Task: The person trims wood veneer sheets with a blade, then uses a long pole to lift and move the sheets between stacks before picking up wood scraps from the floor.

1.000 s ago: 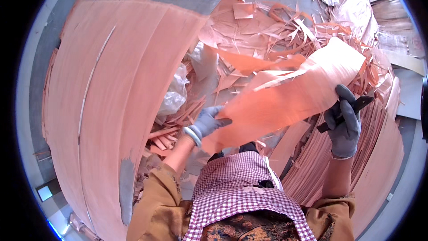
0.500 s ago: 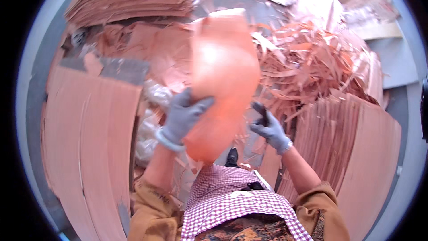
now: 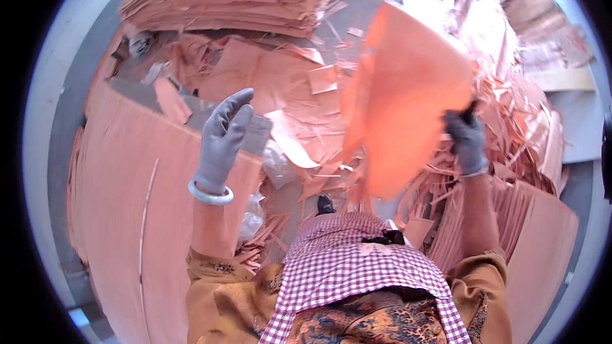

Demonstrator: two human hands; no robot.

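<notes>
A thin, orange-pink sheet of wood veneer point(image 3: 414, 95) hangs in the air ahead of me, curved and slightly blurred. My right hand point(image 3: 466, 137), in a grey glove with dark fingers, grips the sheet's right edge. Raised on the other side, my left hand point(image 3: 223, 143) wears a grey glove and a pale bangle at the wrist. Its fingers are stretched out with nothing in them. Below it lies a wide stack of veneer sheets point(image 3: 121, 197), topped by a long split.
Beyond the sheet, a tall veneer stack point(image 3: 217, 0) stands at far left. Torn strips point(image 3: 510, 127) pile up at right, above another stack point(image 3: 529, 236). Clear plastic bags point(image 3: 277, 164) and loose scraps lie on the floor near my shoe point(image 3: 326, 204).
My left hand has let go of the veneer sheet and moved left. My right hand has taken hold of the sheet and carried it right, and it now spreads wider.
</notes>
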